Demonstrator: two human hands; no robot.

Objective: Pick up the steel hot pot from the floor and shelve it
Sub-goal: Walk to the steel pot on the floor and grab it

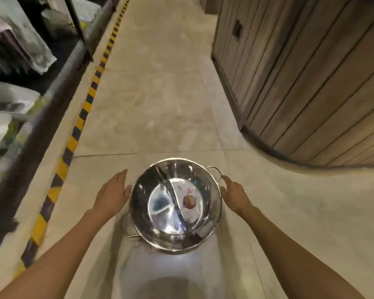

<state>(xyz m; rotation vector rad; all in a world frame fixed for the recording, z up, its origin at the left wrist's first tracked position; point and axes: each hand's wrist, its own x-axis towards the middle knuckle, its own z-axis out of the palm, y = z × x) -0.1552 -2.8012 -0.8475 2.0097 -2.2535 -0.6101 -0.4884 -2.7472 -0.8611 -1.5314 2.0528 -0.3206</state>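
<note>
Neither hand grips: left hand (112, 194) and right hand (233, 194) are open, flanking the divided steel hot pot (176, 205) on the tiled floor (151, 117). Right fingertips appear near one handle (215, 173); contact uncertain. Shelving (30, 67) stands left of the pot.

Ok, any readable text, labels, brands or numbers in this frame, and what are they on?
None can be read.
Sticker inside the steel hot pot: red marks above a round picture, too blurred to read.
Packaged goods on the shelf: any print is smeared by motion blur.
Floor tape: yellow and black stripes only, no words.
</note>
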